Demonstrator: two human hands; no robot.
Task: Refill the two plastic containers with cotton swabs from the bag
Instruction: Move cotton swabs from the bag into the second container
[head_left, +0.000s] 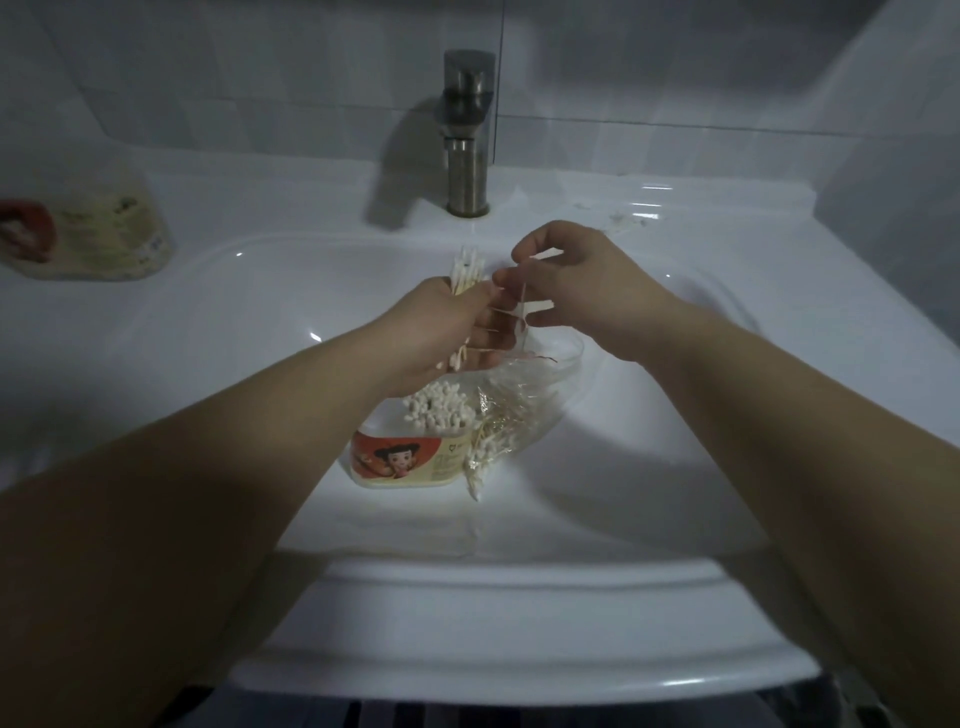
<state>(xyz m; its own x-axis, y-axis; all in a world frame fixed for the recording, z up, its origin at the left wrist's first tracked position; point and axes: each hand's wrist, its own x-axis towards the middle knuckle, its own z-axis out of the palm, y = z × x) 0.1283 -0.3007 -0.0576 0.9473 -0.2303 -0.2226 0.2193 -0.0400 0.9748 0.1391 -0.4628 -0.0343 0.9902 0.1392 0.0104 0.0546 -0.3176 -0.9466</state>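
Transferring swabs from bag to container is judged the step in hand, about midway for the 1st container. A bundle of cotton swabs (466, 270) is gripped in the left hand (441, 332), fingers curled round it, cotton tips sticking up past the thumb side. Some thin strands (521, 307) are pinched by the right hand (576, 280) just beside the L fingertips; whether they are loose swab sticks or a band can't be told, too blurred.

Directly below the L hand an open plastic container (410, 452) w/ cartoon label is seen, already packed w/ white tips. Touching it, below the R hand, the clear bag (524, 410) lies slumped, w/ swabs left inside. Both sit in the sink basin (675, 441). The 2nd container (104, 234) lies well off to the L of the L hand, on the counter; its fill level can't be read. A faucet (467, 140) stands beyond both hands.

Next move, as judged: strands to be freed from the bundle, then the bundle lowered tips-up into whatever gap is left below the L hand. Sticks need to be kept parallel, else jamming or spill into the basin is likely. 2nd container not yet brought near.
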